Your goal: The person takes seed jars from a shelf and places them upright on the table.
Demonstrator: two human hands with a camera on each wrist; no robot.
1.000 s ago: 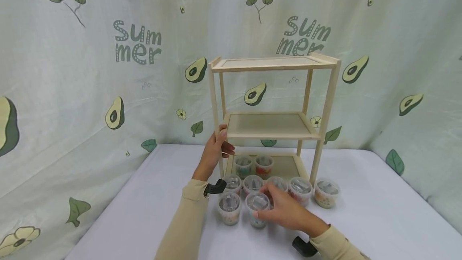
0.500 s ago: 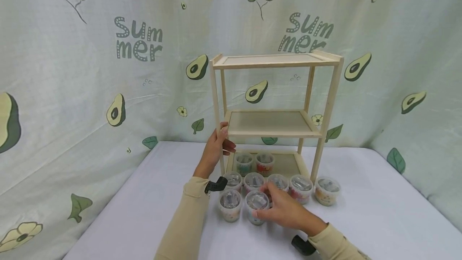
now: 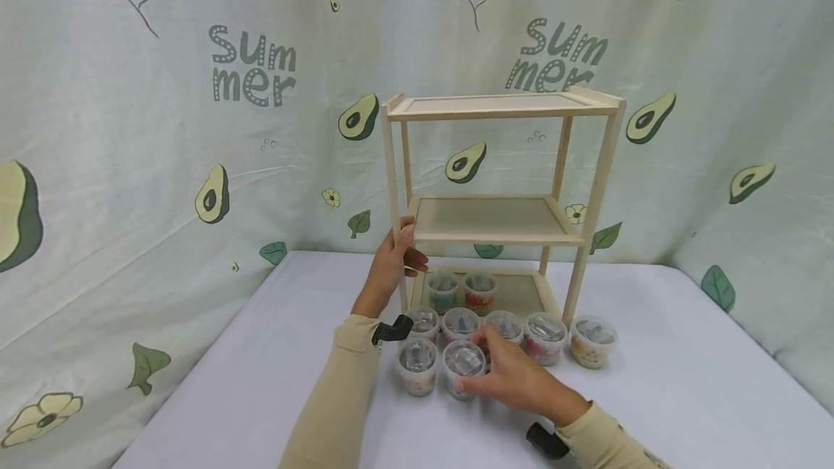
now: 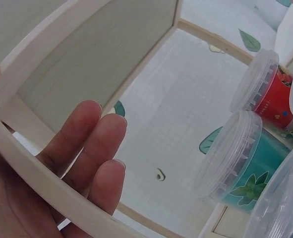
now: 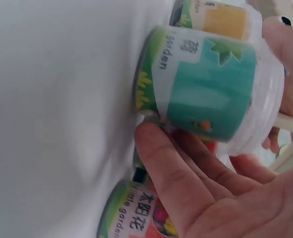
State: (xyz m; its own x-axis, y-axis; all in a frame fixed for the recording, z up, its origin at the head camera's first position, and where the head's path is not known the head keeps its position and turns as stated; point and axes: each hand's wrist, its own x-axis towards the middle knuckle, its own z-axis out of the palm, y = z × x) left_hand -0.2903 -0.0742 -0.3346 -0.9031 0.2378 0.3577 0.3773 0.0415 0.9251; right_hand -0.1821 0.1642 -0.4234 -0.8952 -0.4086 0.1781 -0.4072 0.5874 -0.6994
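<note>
My left hand (image 3: 386, 270) grips the front left post of a light wooden three-tier shelf (image 3: 496, 219), just below the middle board. In the left wrist view its fingers (image 4: 105, 148) reach past the post (image 4: 49, 191). My right hand (image 3: 521, 376) holds a small round plastic tub (image 3: 464, 360) with a clear lid, thumb in front and fingers behind. Seen from the right wrist, that tub (image 5: 210, 89) has a teal label with a green leaf. To its left stands another lidded tub (image 3: 418, 368) with a yellowish label.
Several lidded tubs (image 3: 460, 326) line the shelf's front, and an orange-labelled one (image 3: 592, 343) stands by its right post. On the bottom board sit a teal tub (image 3: 443, 294) and a red tub (image 3: 480, 294). A printed curtain (image 3: 293, 165) hangs behind the white table (image 3: 260, 382).
The head view shifts slightly, so the shelf and tubs appear a little higher. Both hands keep their places on the post and the tub.
</note>
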